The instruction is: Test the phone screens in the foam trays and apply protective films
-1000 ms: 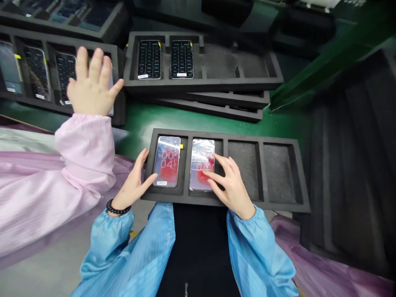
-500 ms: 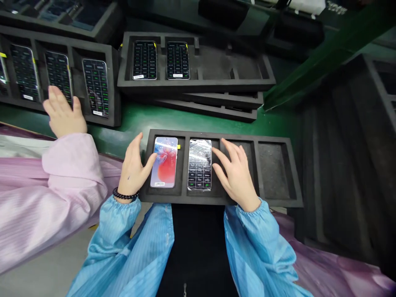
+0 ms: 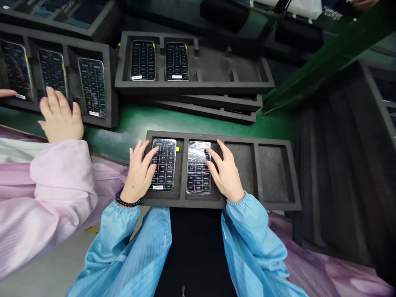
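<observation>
Two smartphones lie face up in the left compartments of a black foam tray. The left smartphone shows a dark grid of buttons and has a yellow tab at its upper right edge. My left hand is open at its left side, with the index fingertip over the upper part of the screen. A similar grid fills the right smartphone, whose glossy film reflects light near the top. Fingers apart, my right hand reaches over that phone's right edge, index fingertip at the upper screen. Neither hand grips anything.
Behind, a stacked foam tray holds two phones. At left, a co-worker's hand in a pink sleeve rests by another phone tray; another fingertip touches a phone there. Tall dark foam stacks stand at right, near a green post.
The left phone's screen has switched from a red flower picture to the button grid. My left index finger has moved onto that screen, and my right hand has shifted left over the other phone.
</observation>
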The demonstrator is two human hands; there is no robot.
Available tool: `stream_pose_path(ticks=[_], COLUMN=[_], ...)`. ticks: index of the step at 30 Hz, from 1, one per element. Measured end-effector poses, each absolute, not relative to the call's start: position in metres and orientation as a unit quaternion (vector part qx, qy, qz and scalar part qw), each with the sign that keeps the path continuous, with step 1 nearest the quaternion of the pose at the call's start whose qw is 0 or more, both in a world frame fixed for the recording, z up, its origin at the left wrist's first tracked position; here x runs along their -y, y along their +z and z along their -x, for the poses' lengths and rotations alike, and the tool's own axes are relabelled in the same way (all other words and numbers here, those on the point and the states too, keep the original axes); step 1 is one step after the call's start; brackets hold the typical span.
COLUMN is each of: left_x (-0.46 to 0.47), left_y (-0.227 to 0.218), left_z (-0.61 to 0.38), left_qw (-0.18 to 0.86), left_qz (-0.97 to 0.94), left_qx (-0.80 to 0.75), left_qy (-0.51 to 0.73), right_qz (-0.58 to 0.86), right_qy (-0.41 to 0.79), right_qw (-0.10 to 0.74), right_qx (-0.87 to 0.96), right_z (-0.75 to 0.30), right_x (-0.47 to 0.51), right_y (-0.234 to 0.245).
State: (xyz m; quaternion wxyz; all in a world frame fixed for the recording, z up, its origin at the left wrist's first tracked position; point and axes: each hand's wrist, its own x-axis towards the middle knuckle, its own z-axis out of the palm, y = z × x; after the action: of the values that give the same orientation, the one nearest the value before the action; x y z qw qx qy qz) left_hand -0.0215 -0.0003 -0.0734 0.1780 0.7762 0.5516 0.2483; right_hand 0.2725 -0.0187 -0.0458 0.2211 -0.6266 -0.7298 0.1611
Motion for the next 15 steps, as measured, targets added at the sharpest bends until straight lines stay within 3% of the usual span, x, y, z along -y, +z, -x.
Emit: stream_pose_path(ticks=[7, 15], left_x=[0.000, -0.011], left_y=[-0.077, -0.068], left_z=[0.019, 0.007], left_qw=[0.142, 0.131], left_qz=[-0.812, -0.833], left_qx=[-0.514, -0.514], left_qy=[0.239, 0.155], right_qz=[0.629, 0.628], right_qy=[0.108, 0.153], right_qw=[0.268, 0.218], right_qx=[0.721, 0.731], right_z=[-0.272, -0.273], right_x=[0.025, 0.021], right_y=[-0.047, -0.047])
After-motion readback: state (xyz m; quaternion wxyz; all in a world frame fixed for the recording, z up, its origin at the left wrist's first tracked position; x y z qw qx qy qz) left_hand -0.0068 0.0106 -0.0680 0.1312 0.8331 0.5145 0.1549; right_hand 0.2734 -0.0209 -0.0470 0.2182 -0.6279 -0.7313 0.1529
